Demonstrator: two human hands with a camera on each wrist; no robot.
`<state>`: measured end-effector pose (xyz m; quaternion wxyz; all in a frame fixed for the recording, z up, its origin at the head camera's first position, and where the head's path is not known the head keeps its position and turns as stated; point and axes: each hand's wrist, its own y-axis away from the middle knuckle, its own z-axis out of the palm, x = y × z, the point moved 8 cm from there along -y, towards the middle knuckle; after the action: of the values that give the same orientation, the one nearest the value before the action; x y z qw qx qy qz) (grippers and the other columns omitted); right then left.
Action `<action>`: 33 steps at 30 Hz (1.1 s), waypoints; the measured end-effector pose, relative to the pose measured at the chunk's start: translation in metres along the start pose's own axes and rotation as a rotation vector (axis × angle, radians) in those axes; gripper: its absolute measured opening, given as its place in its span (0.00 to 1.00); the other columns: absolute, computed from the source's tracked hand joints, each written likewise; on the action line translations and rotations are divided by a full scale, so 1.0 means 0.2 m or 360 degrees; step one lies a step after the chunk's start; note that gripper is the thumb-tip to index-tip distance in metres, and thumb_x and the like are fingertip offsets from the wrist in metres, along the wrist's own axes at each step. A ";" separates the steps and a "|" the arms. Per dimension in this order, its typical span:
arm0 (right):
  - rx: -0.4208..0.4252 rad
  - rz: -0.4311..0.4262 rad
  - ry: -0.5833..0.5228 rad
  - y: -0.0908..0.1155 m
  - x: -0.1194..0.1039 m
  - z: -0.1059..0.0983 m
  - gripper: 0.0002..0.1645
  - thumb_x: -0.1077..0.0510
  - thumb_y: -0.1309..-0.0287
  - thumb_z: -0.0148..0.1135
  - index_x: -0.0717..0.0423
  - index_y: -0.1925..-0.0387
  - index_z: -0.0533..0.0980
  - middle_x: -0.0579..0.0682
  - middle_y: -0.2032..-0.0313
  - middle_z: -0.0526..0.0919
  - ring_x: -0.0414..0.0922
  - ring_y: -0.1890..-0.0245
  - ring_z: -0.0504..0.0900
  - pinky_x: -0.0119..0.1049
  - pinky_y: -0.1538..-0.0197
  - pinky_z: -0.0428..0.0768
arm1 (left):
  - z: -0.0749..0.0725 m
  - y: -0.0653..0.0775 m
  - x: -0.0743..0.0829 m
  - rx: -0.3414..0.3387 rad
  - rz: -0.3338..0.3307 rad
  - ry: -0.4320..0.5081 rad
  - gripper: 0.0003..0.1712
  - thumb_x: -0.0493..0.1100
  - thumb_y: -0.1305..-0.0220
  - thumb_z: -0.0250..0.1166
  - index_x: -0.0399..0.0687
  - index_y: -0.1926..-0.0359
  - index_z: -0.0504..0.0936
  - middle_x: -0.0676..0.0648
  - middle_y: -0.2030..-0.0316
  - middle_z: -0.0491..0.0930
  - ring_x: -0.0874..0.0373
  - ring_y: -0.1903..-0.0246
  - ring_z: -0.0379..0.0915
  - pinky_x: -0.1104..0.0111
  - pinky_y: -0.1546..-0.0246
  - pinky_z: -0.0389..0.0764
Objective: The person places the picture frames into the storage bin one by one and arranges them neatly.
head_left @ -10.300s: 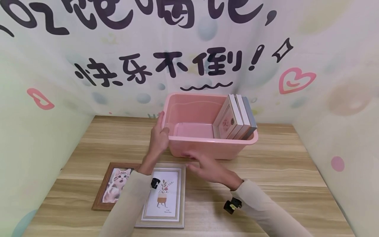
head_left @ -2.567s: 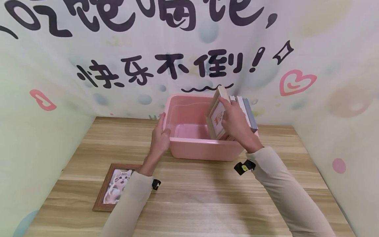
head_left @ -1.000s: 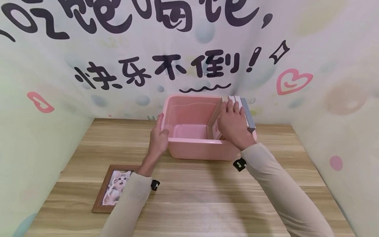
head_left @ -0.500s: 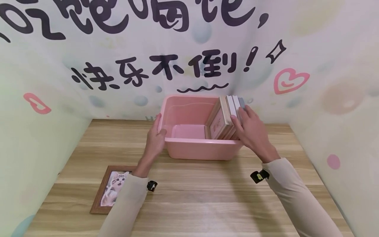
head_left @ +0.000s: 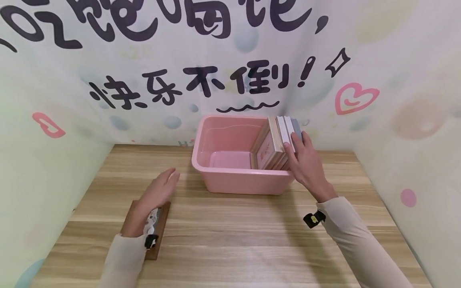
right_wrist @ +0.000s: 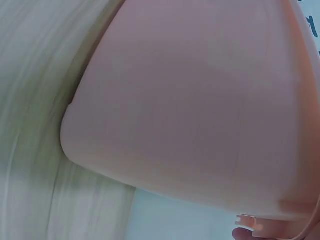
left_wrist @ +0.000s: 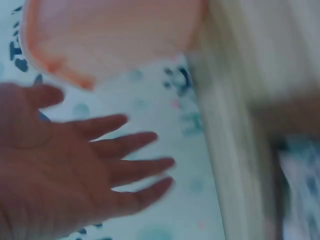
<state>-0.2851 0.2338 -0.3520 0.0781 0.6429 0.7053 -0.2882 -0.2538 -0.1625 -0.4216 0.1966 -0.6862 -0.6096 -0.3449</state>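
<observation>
My left hand (head_left: 156, 196) reaches over a brown wooden photo frame (head_left: 163, 232) with a kitten picture, lying flat on the table. Its fingers are extended and hold nothing; in the left wrist view the palm and spread fingers (left_wrist: 140, 145) show plainly. Several picture frames (head_left: 275, 140), beige, white and grey-blue, stand side by side in the right end of a pink plastic bin (head_left: 245, 182). At that end my right hand (head_left: 307, 164) grips the rim, its thumb beside the frames' edges. The right wrist view shows the bin's outer side wall (right_wrist: 190, 110), with a fingertip (right_wrist: 245, 234) under the rim.
The bin stands on a wood-grain table (head_left: 230, 240) near its back edge, against a printed wall cloth (head_left: 162, 132). The bin's left part shows a bare pink floor (head_left: 230, 159). Cloth walls rise on both sides of the table.
My left hand has let go of the bin's left rim and moved toward the kitten frame. My right hand went from the frames' tops to the right rim. Earlier, the flower-picture frame left the table.
</observation>
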 end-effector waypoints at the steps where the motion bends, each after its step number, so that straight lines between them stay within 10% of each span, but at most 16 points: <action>1: 0.0011 -0.0001 -0.0004 0.00 0.00 0.00 0.42 0.35 0.27 0.35 0.59 0.25 0.58 0.68 0.26 0.52 0.71 0.33 0.63 0.69 0.36 0.65 | 0.00 0.02 -0.03 -0.0031 -0.0004 -0.0099 0.40 0.56 0.21 0.35 0.26 0.27 0.52 0.24 0.28 0.51 0.29 0.28 0.43 0.38 0.29 0.49; 9: 0.0060 -0.0004 0.0030 0.00 0.00 0.00 0.41 0.35 0.27 0.34 0.58 0.26 0.59 0.68 0.27 0.54 0.70 0.35 0.65 0.69 0.40 0.69 | -0.01 0.17 -0.26 -0.0059 -0.0110 -0.0534 0.45 0.61 0.24 0.43 0.23 0.28 0.55 0.19 0.29 0.45 0.20 0.31 0.40 0.24 0.43 0.54; 18: 0.0067 -0.0005 0.0070 0.00 0.00 0.01 0.41 0.35 0.27 0.34 0.58 0.26 0.60 0.68 0.27 0.55 0.69 0.36 0.67 0.69 0.43 0.72 | 0.05 0.20 -0.39 -0.0274 -0.0342 -0.0462 0.60 0.68 0.30 0.49 0.24 0.27 0.32 0.17 0.30 0.26 0.14 0.34 0.19 0.18 0.47 0.44; 33: 0.0078 0.0002 0.0063 0.01 0.00 0.00 0.41 0.36 0.27 0.35 0.58 0.27 0.60 0.68 0.27 0.56 0.69 0.38 0.69 0.68 0.44 0.73 | 0.10 0.20 -0.46 -0.0364 -0.0407 -0.0638 0.70 0.76 0.42 0.57 0.21 0.28 0.40 0.13 0.32 0.30 0.10 0.37 0.34 0.27 0.42 0.59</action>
<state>-0.2836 0.2340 -0.3524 0.0484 0.6506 0.6991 -0.2926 -0.2116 -0.2212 -0.4948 -0.0522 -0.6759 -0.6753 -0.2907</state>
